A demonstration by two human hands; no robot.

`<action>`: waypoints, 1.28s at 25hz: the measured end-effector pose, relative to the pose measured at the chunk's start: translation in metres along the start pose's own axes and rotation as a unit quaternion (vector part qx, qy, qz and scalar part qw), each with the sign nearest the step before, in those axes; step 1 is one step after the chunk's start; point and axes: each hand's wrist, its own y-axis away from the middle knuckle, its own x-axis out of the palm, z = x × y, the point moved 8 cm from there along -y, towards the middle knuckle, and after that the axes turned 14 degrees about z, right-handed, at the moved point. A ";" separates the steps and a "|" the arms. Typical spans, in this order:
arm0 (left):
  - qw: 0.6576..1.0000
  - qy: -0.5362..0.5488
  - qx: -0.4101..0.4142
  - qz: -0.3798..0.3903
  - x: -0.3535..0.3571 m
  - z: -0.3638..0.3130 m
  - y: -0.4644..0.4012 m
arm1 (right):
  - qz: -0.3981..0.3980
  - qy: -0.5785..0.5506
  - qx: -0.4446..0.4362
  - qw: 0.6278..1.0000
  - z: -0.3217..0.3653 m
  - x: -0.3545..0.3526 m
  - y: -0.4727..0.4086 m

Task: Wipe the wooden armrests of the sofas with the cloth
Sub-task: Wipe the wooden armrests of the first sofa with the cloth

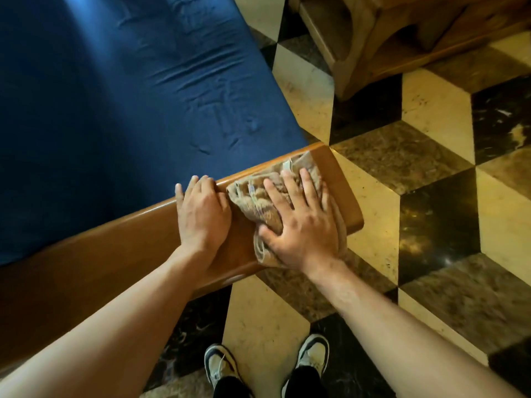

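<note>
A glossy brown wooden armrest [120,248] runs from the lower left to the middle of the head view, beside a blue sofa cushion [120,90]. A crumpled beige cloth [258,199] lies on the armrest near its front end. My right hand [298,225] presses flat on the cloth with fingers spread and the thumb tucked into its folds. My left hand [201,214] rests on the bare wood just left of the cloth, fingers curled over the armrest's far edge, touching the cloth's edge.
A tiled floor [431,168] in cream, brown and black cube pattern surrounds the sofa. Another piece of wooden furniture [388,38] stands at the top right. My two shoes [267,366] are on the floor below the armrest.
</note>
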 end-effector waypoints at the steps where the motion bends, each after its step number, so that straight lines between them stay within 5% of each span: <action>1: 1.000 0.015 0.009 -0.006 -0.001 -0.013 -0.001 | -0.025 0.001 -0.013 1.000 -0.008 0.001 0.022; 4: 0.998 0.043 0.033 -0.031 0.002 -0.049 -0.006 | -0.098 -0.013 -0.033 0.995 -0.037 -0.003 0.055; 7: 0.999 0.021 0.027 -0.037 0.009 -0.062 -0.015 | -0.108 -0.038 0.053 0.992 -0.067 -0.014 0.030; 11: 0.999 -0.033 0.027 -0.024 0.017 -0.068 -0.013 | 0.014 -0.160 0.214 0.963 -0.113 -0.026 -0.046; 18: 0.999 -0.036 0.030 -0.014 0.014 -0.067 -0.019 | 0.203 -0.017 0.189 0.961 -0.078 -0.033 -0.177; 24: 0.999 -0.021 0.027 -0.019 0.014 -0.063 -0.020 | 0.044 -0.005 -0.079 0.996 -0.031 -0.035 -0.072; 29: 0.999 -0.019 0.036 -0.023 0.013 -0.063 -0.018 | -0.046 -0.045 0.037 0.997 -0.063 -0.029 -0.003; 32: 0.999 -0.014 0.029 -0.032 0.013 -0.061 -0.019 | -0.141 -0.249 0.082 0.955 -0.102 -0.020 0.035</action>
